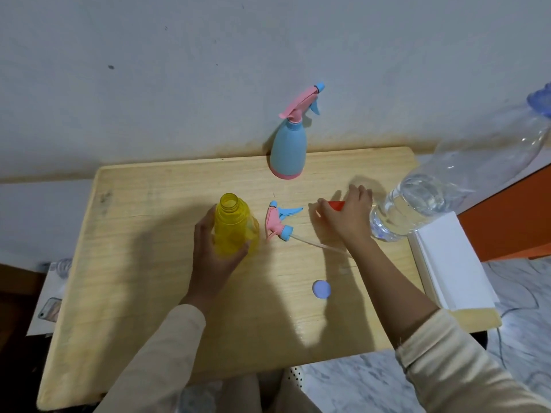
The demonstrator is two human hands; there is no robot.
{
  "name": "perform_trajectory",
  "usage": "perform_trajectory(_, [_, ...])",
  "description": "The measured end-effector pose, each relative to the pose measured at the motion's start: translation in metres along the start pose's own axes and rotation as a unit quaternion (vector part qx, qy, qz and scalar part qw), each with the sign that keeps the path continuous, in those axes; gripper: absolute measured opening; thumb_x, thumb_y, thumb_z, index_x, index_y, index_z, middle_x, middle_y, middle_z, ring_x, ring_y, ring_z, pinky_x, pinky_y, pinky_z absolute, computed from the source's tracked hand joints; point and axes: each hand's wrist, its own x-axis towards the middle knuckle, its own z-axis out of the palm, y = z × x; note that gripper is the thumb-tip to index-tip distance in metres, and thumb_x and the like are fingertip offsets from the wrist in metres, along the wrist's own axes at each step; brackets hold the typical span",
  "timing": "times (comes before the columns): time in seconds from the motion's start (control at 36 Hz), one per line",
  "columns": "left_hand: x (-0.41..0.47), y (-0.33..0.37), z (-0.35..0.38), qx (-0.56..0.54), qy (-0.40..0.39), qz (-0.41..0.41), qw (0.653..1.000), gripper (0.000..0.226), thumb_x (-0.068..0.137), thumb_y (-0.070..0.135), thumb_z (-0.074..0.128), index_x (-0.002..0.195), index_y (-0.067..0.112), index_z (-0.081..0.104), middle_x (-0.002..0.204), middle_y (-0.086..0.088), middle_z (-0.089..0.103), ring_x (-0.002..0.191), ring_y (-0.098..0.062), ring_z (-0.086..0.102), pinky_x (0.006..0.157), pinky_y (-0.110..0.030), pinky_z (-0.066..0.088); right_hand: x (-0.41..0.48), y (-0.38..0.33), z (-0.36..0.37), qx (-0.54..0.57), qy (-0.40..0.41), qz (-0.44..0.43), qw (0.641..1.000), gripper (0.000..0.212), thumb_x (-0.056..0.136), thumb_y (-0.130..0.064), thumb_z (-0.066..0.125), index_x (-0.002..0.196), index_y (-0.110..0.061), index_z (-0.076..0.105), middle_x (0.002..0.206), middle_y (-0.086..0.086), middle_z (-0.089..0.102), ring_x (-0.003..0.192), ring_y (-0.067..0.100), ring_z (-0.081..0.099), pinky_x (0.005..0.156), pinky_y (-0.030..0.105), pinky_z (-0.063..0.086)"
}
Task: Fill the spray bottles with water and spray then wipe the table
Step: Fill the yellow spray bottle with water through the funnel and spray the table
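A yellow spray bottle (pixel 235 225) stands upright mid-table with its neck open, and my left hand (pixel 213 248) is wrapped around its lower body. Its pink and blue spray head (pixel 278 222) lies on the table just to the right, dip tube trailing toward my right arm. My right hand (pixel 347 217) rests over a red-orange object (pixel 337 205), fingers closed on it. A blue spray bottle (pixel 288 150) with its pink head on stands at the table's far edge. A large clear water bottle (pixel 432 201), partly filled, stands uncapped at the right.
A small blue cap (pixel 321 289) lies on the wooden table (pixel 149 248) near the front right. A white box (pixel 453 263) sits on the table's right edge. A wall runs close behind the table. Papers and a phone picture lie on the floor at left.
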Motion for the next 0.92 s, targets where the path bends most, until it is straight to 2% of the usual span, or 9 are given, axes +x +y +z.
perform_trajectory(0.14, [0.000, -0.003, -0.002, -0.004, -0.008, -0.007, 1.000, 0.082, 0.063, 0.051, 0.072, 0.133, 0.054, 0.029, 0.127, 0.039, 0.031, 0.122, 0.016, 0.035, 0.099, -0.021, 0.038, -0.004, 0.005, -0.002, 0.037, -0.006, 0.053, 0.998, 0.065, 0.083, -0.051, 0.060, 0.117, 0.002, 0.043, 0.120, 0.020, 0.051, 0.117, 0.037, 0.045, 0.096, 0.048, 0.041])
perform_trajectory(0.19, [0.000, -0.003, -0.002, -0.006, -0.009, -0.009, 1.000, 0.082, 0.063, 0.051, 0.072, 0.134, 0.052, 0.029, 0.127, 0.040, 0.030, 0.122, 0.016, 0.034, 0.100, -0.022, 0.038, -0.005, 0.004, -0.004, 0.047, -0.016, 0.057, 0.997, 0.060, 0.083, -0.053, 0.060, 0.110, -0.001, 0.046, 0.110, 0.017, 0.055, 0.107, 0.034, 0.052, 0.089, 0.044, 0.045])
perform_trajectory(0.28, [0.000, -0.001, 0.000, -0.005, -0.008, -0.009, 1.000, 0.082, 0.064, 0.050, 0.072, 0.132, 0.057, 0.027, 0.128, 0.037, 0.030, 0.122, 0.013, 0.036, 0.096, -0.017, 0.037, -0.007, 0.002, -0.008, 0.051, -0.028, 0.049, 0.997, 0.058, 0.082, -0.050, 0.062, 0.112, -0.002, 0.048, 0.106, 0.016, 0.059, 0.103, 0.033, 0.056, 0.082, 0.038, 0.044])
perform_trajectory(0.39, [0.000, -0.001, 0.000, -0.004, -0.006, -0.006, 1.000, 0.083, 0.065, 0.047, 0.074, 0.133, 0.056, 0.027, 0.131, 0.020, 0.034, 0.125, -0.002, 0.037, 0.097, -0.018, 0.037, -0.013, -0.004, -0.014, 0.049, -0.033, 0.033, 0.998, 0.070, 0.077, -0.046, 0.071, 0.121, 0.003, 0.047, 0.111, 0.016, 0.060, 0.101, 0.028, 0.056, 0.075, 0.031, 0.040])
perform_trajectory(0.5, [0.000, 0.001, -0.001, 0.001, -0.008, -0.002, 1.000, 0.082, 0.063, 0.053, 0.070, 0.131, 0.059, 0.025, 0.132, 0.016, 0.033, 0.126, -0.003, 0.038, 0.100, -0.025, 0.038, -0.024, -0.016, -0.022, 0.061, -0.039, -0.013, 0.997, 0.061, 0.074, -0.044, 0.075, 0.110, 0.000, 0.054, 0.098, 0.008, 0.057, 0.086, 0.017, 0.049, 0.069, 0.024, 0.035])
perform_trajectory(0.61, [-0.001, 0.004, 0.000, 0.010, -0.013, -0.010, 1.000, 0.084, 0.067, 0.047, 0.072, 0.135, 0.050, 0.025, 0.138, 0.013, 0.033, 0.126, -0.005, 0.037, 0.102, -0.032, 0.040, -0.036, -0.042, -0.031, 0.093, -0.025, -0.098, 0.991, 0.062, 0.070, -0.040, 0.079, 0.109, 0.003, 0.056, 0.098, 0.012, 0.059, 0.093, 0.026, 0.055, 0.071, 0.025, 0.038])
perform_trajectory(0.69, [-0.001, 0.005, 0.000, 0.014, -0.022, -0.020, 0.999, 0.089, 0.067, 0.055, 0.068, 0.142, 0.040, 0.024, 0.141, 0.007, 0.035, 0.129, -0.009, 0.038, 0.106, -0.041, 0.041, -0.047, -0.071, -0.036, 0.123, -0.026, -0.177, 0.976, 0.068, 0.070, -0.038, 0.081, 0.119, 0.000, 0.054, 0.105, 0.010, 0.059, 0.096, 0.022, 0.054, 0.074, 0.012, 0.037])
perform_trajectory(0.78, [-0.001, 0.005, -0.002, 0.009, -0.020, -0.028, 0.999, 0.089, 0.068, 0.055, 0.070, 0.143, 0.041, 0.026, 0.140, 0.009, 0.037, 0.130, -0.010, 0.040, 0.107, -0.048, 0.041, -0.055, -0.099, -0.038, 0.126, -0.036, -0.251, 0.959, 0.084, 0.068, -0.045, 0.080, 0.135, -0.008, 0.044, 0.130, 0.009, 0.052, 0.120, 0.021, 0.045, 0.093, 0.021, 0.034])
perform_trajectory(0.92, [0.000, 0.009, -0.004, 0.034, -0.026, -0.015, 0.999, 0.091, 0.069, 0.056, 0.068, 0.146, 0.033, 0.026, 0.141, 0.007, 0.040, 0.130, -0.012, 0.041, 0.106, -0.045, 0.040, -0.072, -0.139, -0.043, 0.167, -0.011, -0.354, 0.920, 0.087, 0.066, -0.049, 0.078, 0.135, -0.008, 0.044, 0.132, 0.009, 0.051, 0.122, 0.021, 0.045, 0.094, 0.025, 0.037])
